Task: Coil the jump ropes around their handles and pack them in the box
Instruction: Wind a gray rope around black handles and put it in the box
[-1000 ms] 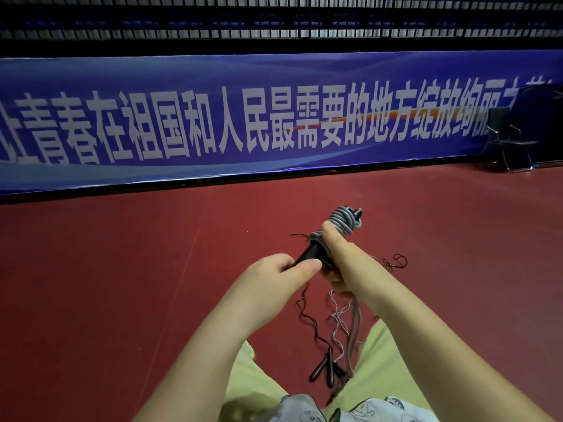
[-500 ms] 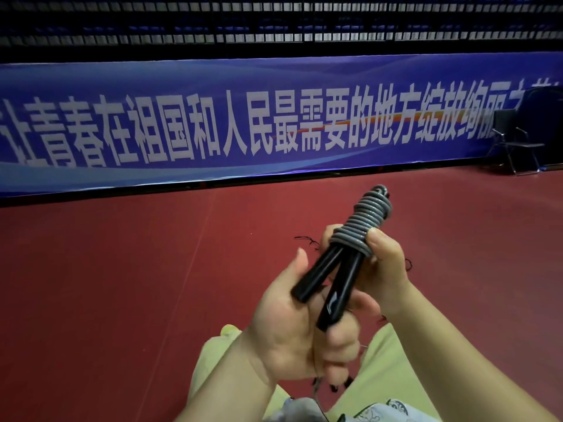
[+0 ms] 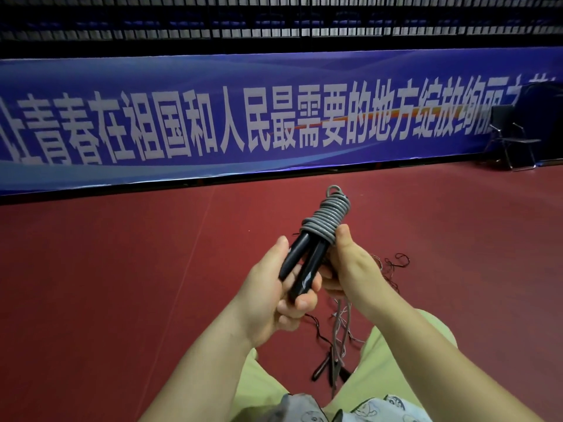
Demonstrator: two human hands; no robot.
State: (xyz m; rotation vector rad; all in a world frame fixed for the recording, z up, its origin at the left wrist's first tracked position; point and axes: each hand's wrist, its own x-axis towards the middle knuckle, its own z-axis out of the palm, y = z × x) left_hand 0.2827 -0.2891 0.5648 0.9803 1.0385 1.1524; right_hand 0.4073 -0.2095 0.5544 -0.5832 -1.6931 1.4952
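I hold a jump rope with two black handles (image 3: 300, 264) side by side, its grey rope (image 3: 327, 216) coiled tightly round their upper ends. My left hand (image 3: 274, 295) grips the lower ends of the handles from below. My right hand (image 3: 347, 263) holds the bundle just under the coil, thumb pressed against the grey turns. Several more loose jump ropes (image 3: 338, 339) with dark handles lie tangled on the red floor between my knees. No box is in view.
Thin dark rope strands (image 3: 393, 266) spread on the red floor (image 3: 122, 284) to the right of my hands. A blue banner (image 3: 213, 123) runs along the far barrier. A black folding chair (image 3: 513, 138) stands at the far right.
The bundle tilted up from pointing away to standing nearly upright. My left hand shifted from the handle tip to gripping the handles' lower ends. My hands dropped slightly since half a second ago.
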